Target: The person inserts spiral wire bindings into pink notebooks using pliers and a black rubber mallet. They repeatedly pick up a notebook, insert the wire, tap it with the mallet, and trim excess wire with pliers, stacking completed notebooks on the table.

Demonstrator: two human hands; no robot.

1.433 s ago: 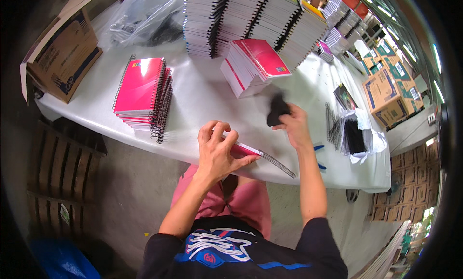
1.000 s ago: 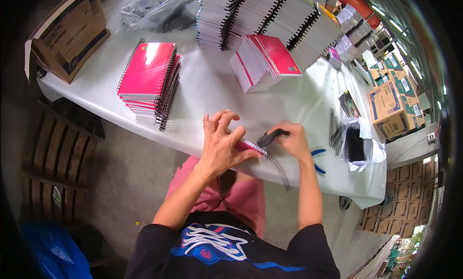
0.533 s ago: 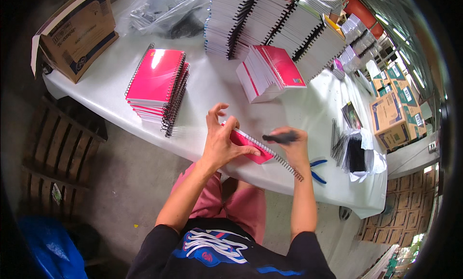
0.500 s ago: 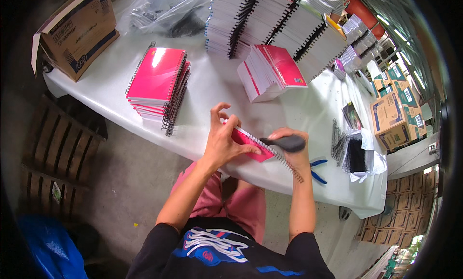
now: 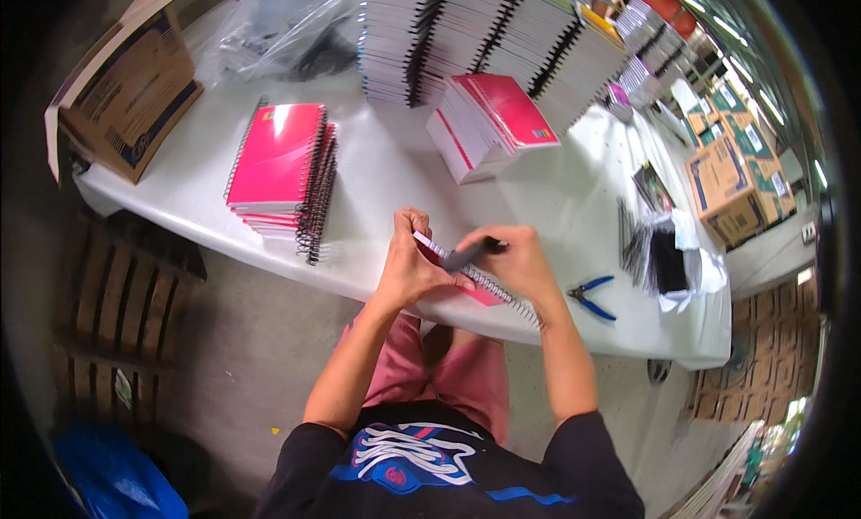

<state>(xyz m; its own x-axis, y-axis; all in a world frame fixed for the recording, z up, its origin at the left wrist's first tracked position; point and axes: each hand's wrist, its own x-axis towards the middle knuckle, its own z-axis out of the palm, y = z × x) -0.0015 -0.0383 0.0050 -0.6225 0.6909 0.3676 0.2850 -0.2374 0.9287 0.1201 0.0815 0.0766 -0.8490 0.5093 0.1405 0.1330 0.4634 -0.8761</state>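
My left hand [image 5: 404,266] is closed around a small red notebook [image 5: 485,292], held tilted at the table's front edge with its spine upward. A dark wire coil [image 5: 518,307] runs through the holes of that spine, and its free end sticks out at the lower right. In my closed right hand [image 5: 518,266] is a dark grey, rounded tool [image 5: 463,255], lying across the coil near the middle of the spine. Its exact kind is unclear. Blue-handled pliers [image 5: 592,298] lie on the table, right of my right hand.
A stack of coil-bound red notebooks [image 5: 276,165] stands at the left. Red-covered page blocks [image 5: 513,112] sit farther back, before tall piles of black-bound books [image 5: 480,39]. Loose coils [image 5: 665,261] lie at the right, a cardboard box [image 5: 134,93] at the far left.
My right hand and the grey tool have moved up and left along the notebook's spine. The pliers, partly hidden behind my wrist before, now show whole. The whole view has shifted slightly.
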